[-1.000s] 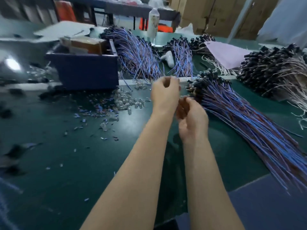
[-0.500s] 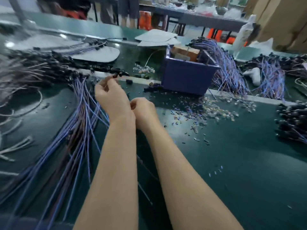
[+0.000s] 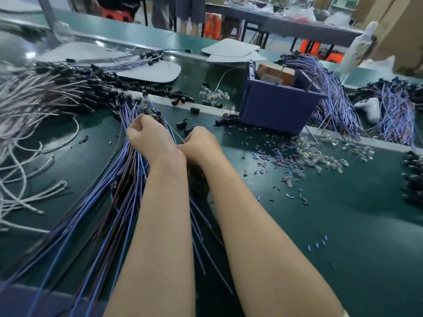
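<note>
Wires [image 3: 128,179] fanned flat on table [image 3: 343,225], capped ends gathered at left hand [image 3: 152,139]. Its fingers curl round few strands just short of tips, likely keeping ends level for sorting. Right hand [image 3: 201,145] pressed against left wrist, curled tight. Knuckles hide contents (one thin strand seems to run into it), so can't tell its hold. Loose caps [image 3: 183,124] just beyond both hands, handy. Box [image 3: 274,110] further right of grip, offcuts [image 3: 281,156] strewn before it. White wires [image 3: 23,110] well left.

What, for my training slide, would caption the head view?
The left hand and right hand pinch the capped ends of blue wires fanned across a green workbench.
</note>
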`<state>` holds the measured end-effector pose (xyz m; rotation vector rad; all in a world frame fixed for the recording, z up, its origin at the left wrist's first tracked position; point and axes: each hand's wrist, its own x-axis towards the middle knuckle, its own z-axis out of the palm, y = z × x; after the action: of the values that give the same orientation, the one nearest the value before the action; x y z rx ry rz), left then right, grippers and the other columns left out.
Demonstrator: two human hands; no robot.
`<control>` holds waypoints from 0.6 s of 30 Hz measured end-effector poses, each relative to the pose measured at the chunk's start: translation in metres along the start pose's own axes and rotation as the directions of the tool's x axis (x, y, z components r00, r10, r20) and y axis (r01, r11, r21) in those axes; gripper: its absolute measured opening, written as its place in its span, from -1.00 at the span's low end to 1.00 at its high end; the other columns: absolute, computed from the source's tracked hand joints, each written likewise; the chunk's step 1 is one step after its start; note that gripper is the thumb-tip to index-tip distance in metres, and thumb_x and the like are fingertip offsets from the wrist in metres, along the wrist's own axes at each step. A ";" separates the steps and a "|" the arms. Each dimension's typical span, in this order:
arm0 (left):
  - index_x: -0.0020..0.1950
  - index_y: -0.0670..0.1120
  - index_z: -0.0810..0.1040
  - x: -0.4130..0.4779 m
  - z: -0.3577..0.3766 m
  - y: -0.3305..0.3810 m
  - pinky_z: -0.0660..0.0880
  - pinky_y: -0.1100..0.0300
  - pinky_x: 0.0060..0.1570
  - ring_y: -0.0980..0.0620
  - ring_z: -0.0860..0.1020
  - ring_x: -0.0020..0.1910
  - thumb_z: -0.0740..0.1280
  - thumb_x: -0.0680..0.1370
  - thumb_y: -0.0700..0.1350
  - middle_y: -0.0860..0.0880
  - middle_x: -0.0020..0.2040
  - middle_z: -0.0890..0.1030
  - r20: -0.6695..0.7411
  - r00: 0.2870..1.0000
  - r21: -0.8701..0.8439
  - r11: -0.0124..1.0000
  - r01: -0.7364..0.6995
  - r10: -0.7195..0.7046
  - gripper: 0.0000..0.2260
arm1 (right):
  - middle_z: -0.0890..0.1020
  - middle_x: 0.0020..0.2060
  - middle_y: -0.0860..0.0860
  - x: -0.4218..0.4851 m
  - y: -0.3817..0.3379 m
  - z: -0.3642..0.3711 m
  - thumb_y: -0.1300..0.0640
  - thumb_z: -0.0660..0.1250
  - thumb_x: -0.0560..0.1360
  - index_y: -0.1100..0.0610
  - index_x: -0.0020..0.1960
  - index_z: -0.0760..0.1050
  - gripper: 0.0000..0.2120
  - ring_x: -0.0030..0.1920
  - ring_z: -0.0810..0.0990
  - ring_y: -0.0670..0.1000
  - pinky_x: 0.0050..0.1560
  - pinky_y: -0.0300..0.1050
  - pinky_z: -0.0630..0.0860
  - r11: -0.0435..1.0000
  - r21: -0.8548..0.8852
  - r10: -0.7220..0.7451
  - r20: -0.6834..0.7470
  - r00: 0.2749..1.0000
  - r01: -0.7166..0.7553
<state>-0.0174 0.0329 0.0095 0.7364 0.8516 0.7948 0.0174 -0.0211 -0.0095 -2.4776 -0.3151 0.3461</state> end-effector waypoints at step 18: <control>-0.13 -0.17 0.47 -0.009 0.011 -0.006 0.42 0.07 -0.12 0.07 0.36 -0.28 0.12 0.61 -0.14 -0.05 -0.19 0.55 0.211 0.975 0.333 0.932 -0.143 0.074 -0.79 | 0.54 -0.41 0.01 -0.032 0.015 -0.062 0.16 0.27 0.58 0.07 -0.11 0.45 -0.91 -0.43 0.47 -0.08 -0.30 -0.14 0.48 0.728 0.521 -0.325 -0.309 0.893 0.446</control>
<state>-0.0100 0.0200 0.0128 1.1647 0.7851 0.6629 0.0089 -0.0763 0.0347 -1.7586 -0.5441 0.0020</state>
